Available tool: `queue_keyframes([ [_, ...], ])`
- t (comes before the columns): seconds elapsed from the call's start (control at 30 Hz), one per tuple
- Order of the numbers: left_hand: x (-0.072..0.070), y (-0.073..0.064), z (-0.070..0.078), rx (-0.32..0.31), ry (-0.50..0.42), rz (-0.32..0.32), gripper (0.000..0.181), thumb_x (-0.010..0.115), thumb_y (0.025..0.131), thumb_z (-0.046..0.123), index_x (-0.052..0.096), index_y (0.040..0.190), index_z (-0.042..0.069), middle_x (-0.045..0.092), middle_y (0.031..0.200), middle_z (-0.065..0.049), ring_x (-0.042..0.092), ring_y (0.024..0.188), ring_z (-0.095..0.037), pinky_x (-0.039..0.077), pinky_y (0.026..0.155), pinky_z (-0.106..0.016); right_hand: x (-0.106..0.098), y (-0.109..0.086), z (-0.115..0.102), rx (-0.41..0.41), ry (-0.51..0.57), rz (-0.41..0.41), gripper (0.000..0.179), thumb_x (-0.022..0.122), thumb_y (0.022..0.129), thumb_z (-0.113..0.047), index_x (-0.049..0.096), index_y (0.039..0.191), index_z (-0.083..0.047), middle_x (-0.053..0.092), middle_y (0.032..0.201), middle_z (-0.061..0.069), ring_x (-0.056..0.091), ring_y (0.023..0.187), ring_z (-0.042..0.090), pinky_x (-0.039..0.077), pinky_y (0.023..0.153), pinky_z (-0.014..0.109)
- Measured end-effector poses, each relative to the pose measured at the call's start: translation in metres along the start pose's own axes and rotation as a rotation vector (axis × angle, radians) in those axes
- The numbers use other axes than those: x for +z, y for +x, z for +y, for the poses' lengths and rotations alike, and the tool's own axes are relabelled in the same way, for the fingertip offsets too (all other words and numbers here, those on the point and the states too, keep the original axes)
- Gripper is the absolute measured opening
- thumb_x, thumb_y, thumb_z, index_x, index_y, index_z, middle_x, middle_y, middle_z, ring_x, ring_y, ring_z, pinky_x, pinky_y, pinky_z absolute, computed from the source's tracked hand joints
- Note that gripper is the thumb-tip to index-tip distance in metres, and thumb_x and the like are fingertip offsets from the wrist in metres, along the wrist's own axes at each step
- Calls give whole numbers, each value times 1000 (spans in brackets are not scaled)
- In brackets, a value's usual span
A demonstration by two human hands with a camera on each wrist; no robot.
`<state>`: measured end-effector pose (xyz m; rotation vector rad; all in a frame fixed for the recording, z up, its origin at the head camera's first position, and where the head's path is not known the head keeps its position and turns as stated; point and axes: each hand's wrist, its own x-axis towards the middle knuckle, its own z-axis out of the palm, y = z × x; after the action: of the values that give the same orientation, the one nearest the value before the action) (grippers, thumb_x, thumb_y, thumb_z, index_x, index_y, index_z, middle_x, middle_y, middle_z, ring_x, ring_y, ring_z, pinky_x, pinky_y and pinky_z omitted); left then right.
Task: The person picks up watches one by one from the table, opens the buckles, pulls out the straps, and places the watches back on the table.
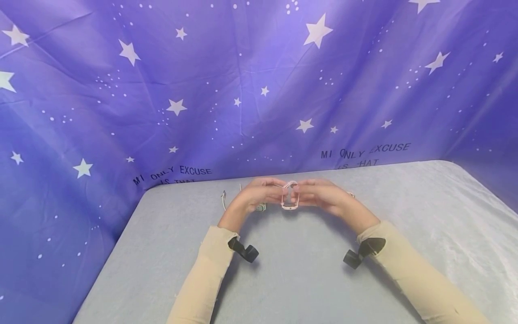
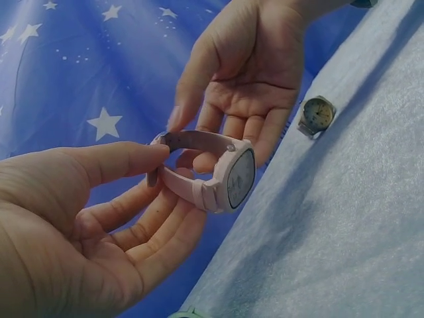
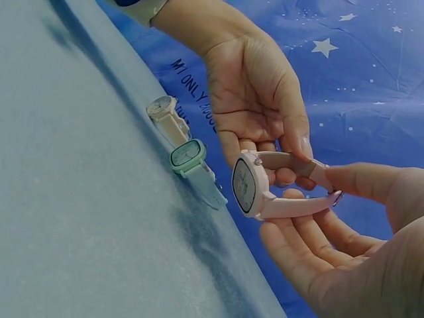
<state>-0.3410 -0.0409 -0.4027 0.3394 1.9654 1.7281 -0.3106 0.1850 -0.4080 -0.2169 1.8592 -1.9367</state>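
Note:
A pink wristwatch [image 1: 289, 208] with a rounded-square face is held up between both hands, its strap bent round into a loop. In the left wrist view, my left hand [image 1: 263, 194] pinches the strap near the buckle between thumb and fingers. My right hand [image 1: 321, 196] grips the strap from the other side, thumb on top and fingers beneath, as the right wrist view shows. The watch face [image 2: 241, 179] points away from the strap ends, and the crown sits on the case's side. Fingers partly cover the strap ends.
Beyond my left hand lie a mint-green watch [image 3: 188, 154] and a cream watch [image 3: 162, 109] on the grey cloth-covered table [image 1: 299, 279]. Another watch with a dark yellowish dial [image 2: 318, 114] lies on the right-hand side. A purple star-printed curtain [image 1: 259, 67] hangs behind the table.

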Motion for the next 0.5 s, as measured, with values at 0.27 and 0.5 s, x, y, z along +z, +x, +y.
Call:
queue_keyframes([
  [0.27,1,-1,-2,88,44,-24,36,71,89,0,66,124,-6,74,110,-17,72,92,-18,61,94,-38,2,1,0,-44,-63,52,42,62,100,-12,51,136,8,76,102,1,73,100,18,55,104,41],
  [0.5,3,-2,-2,127,106,-24,35,70,87,0,67,120,-7,75,101,-11,70,87,-13,62,89,-35,3,-1,-1,-62,-94,87,37,66,97,-12,56,129,5,77,99,1,73,99,19,55,104,44],
])
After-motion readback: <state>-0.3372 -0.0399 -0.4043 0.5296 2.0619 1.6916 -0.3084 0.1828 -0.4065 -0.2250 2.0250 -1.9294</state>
